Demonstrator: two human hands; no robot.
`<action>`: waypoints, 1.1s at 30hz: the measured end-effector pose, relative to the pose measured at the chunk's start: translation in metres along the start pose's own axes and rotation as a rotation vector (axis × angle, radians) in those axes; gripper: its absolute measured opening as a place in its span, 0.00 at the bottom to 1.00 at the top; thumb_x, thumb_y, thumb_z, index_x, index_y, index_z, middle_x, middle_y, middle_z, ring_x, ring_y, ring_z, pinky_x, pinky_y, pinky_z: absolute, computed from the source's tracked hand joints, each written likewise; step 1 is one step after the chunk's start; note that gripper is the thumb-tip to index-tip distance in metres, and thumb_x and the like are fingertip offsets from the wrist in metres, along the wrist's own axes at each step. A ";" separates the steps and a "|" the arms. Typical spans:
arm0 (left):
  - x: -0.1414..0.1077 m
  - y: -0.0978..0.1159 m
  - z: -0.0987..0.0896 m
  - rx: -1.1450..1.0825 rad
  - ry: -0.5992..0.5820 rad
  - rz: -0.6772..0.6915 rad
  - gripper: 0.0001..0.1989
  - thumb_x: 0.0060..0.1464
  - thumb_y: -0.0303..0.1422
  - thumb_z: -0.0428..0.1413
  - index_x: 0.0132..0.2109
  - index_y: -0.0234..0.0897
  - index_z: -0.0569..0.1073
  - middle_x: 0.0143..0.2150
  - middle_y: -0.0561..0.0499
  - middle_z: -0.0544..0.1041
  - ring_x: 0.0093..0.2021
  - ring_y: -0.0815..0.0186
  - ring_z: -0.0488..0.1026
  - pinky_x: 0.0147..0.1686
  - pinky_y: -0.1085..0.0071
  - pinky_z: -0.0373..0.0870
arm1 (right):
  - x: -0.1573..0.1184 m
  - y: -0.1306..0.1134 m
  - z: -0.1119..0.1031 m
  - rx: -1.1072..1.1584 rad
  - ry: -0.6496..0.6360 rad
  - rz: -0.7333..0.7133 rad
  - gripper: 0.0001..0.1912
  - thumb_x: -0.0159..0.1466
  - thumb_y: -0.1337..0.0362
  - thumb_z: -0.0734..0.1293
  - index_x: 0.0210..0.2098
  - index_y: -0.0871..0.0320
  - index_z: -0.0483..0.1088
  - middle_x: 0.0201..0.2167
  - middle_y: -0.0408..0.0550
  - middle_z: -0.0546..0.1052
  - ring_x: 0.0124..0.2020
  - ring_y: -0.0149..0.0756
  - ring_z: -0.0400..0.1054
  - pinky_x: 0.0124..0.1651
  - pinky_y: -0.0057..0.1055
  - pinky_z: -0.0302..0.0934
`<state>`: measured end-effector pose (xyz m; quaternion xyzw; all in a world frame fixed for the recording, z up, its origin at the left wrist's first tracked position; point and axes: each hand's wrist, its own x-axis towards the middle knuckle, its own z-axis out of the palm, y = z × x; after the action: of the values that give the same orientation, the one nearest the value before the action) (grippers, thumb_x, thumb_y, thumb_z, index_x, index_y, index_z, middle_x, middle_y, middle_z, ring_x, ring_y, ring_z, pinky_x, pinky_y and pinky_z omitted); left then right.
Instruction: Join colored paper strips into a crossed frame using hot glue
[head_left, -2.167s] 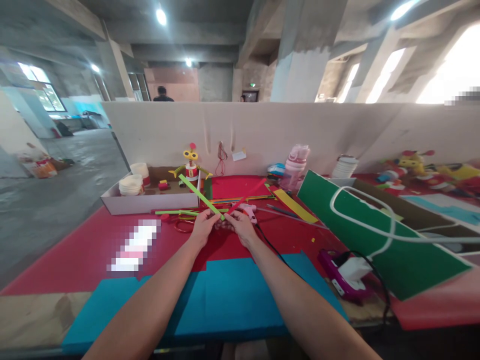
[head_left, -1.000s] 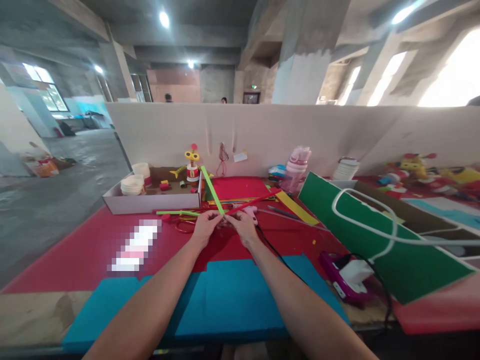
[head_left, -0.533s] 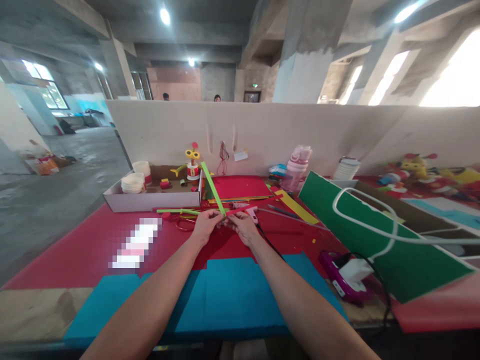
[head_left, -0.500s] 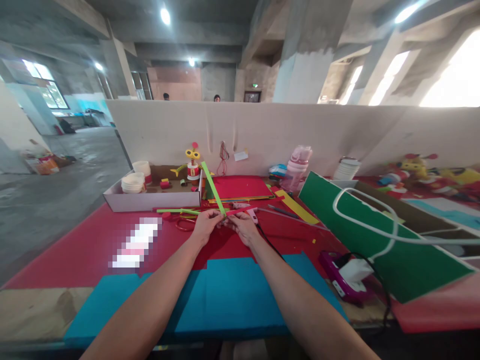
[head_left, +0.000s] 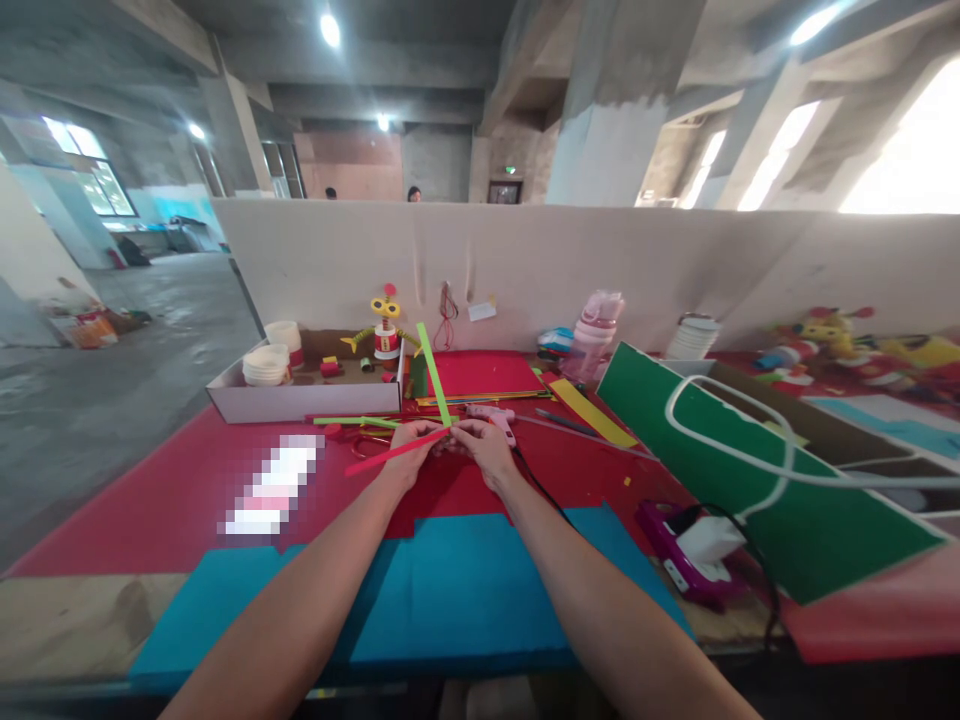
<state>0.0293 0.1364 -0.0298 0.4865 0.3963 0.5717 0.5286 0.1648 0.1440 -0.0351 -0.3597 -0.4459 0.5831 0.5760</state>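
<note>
The pink glue gun (head_left: 495, 414) lies on the red-covered table (head_left: 180, 495) and serves as reference. Just to its left and near side, the left hand (head_left: 409, 452) and right hand (head_left: 486, 450) are nearly together, thumbs and fingertips closed in a pinch on the meeting ends of a green paper strip (head_left: 435, 378) and a red paper strip (head_left: 386, 456). The green strip rises away from the person; the red strip slants across the left hand, leftward of the glue gun. Finger contact beneath is hidden. Behind the glue gun lies a red sheet (head_left: 480, 373); farther left of it stands a shallow white box (head_left: 307, 402) holding paper cups (head_left: 265, 366). Right of it lies a yellow strip (head_left: 592, 412); on its near side, blue sheets (head_left: 480, 590).
</note>
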 end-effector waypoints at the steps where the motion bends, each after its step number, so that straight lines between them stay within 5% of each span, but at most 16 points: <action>1: 0.000 0.000 0.000 -0.006 -0.008 0.005 0.13 0.39 0.37 0.65 0.29 0.31 0.77 0.23 0.49 0.76 0.22 0.71 0.68 0.23 0.74 0.63 | 0.000 0.000 0.000 0.005 0.000 -0.009 0.17 0.42 0.59 0.76 0.28 0.62 0.74 0.21 0.42 0.75 0.23 0.29 0.69 0.34 0.30 0.68; 9: -0.002 0.004 0.004 -0.049 -0.084 0.010 0.14 0.39 0.35 0.64 0.35 0.34 0.74 0.27 0.50 0.76 0.27 0.67 0.71 0.28 0.72 0.67 | -0.001 -0.005 0.003 0.093 0.040 0.002 0.16 0.43 0.59 0.75 0.27 0.60 0.71 0.21 0.42 0.76 0.23 0.31 0.71 0.36 0.33 0.69; 16: 0.000 0.003 0.001 0.008 0.050 0.064 0.12 0.39 0.38 0.64 0.28 0.35 0.71 0.22 0.54 0.72 0.24 0.70 0.68 0.27 0.74 0.66 | -0.006 -0.006 0.005 0.073 -0.039 0.069 0.17 0.42 0.59 0.76 0.28 0.60 0.71 0.23 0.42 0.76 0.25 0.29 0.71 0.36 0.30 0.69; 33: -0.001 0.003 0.002 0.056 -0.009 0.049 0.12 0.41 0.39 0.63 0.26 0.36 0.71 0.21 0.54 0.72 0.22 0.70 0.67 0.24 0.74 0.63 | -0.003 -0.004 0.002 0.070 0.023 0.037 0.18 0.41 0.55 0.76 0.25 0.60 0.71 0.20 0.41 0.75 0.23 0.29 0.70 0.34 0.30 0.69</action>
<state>0.0302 0.1346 -0.0263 0.5132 0.3976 0.5709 0.5027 0.1646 0.1400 -0.0306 -0.3541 -0.4117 0.6049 0.5824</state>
